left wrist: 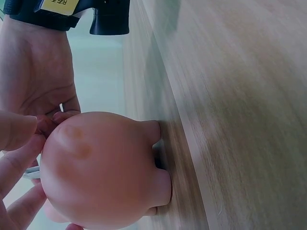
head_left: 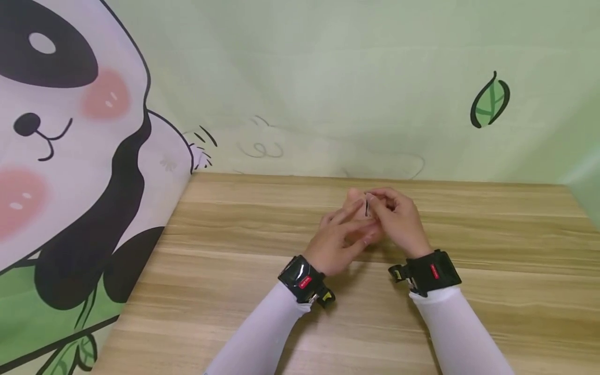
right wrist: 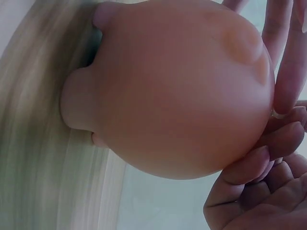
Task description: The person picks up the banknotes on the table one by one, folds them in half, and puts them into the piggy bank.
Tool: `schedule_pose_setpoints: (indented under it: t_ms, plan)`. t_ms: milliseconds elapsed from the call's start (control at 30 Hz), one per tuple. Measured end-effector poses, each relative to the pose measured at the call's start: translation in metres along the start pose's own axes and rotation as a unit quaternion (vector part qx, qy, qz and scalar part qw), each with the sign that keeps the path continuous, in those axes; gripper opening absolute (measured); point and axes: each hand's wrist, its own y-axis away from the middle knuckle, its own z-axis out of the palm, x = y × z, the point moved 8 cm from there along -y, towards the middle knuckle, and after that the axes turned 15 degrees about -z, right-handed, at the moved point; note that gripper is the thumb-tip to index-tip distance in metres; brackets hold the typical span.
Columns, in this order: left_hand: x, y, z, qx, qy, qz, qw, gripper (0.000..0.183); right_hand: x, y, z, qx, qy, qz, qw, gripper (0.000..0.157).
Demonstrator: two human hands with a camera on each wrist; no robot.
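Observation:
A round pink piggy bank [head_left: 354, 196] stands on the table between both hands, its stubby feet on the wood; the left wrist view shows its smooth body [left wrist: 103, 167]. My left hand [head_left: 334, 242] lies over its top and near side, fingers mostly straight and touching it. At the top, beside a dark narrow slot, my right hand [head_left: 400, 221] pinches a small thin piece between thumb and forefinger. A silvery edge, apparently of a coin [left wrist: 32, 172], shows there in the left wrist view; fingers hide most of it. The right hand's other fingers [right wrist: 283, 139] are curled.
The wood-grain table [head_left: 225, 291] reaches back to a pale green backdrop [head_left: 300, 78] with a leaf print. A large panda picture [head_left: 89, 172] covers the left side. Each wrist wears a black camera band [head_left: 433, 272].

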Motion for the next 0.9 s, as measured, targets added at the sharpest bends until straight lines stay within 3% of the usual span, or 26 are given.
schedule_pose_setpoints:
  t_ms: [367, 900]
  plan:
    - [-0.0024, 0.0017, 0.0007, -0.001, -0.012, -0.021, 0.9997, 0.038, 0.0021, 0.0034, -0.0037, -0.059, 0.003, 0.002, 0.998, 0.027]
    - [-0.0022, 0.0012, 0.0013, 0.001, -0.013, -0.017, 0.9998, 0.039, 0.0001, 0.0059, -0.0053, 0.005, 0.009, 0.033, 0.999, 0.020]
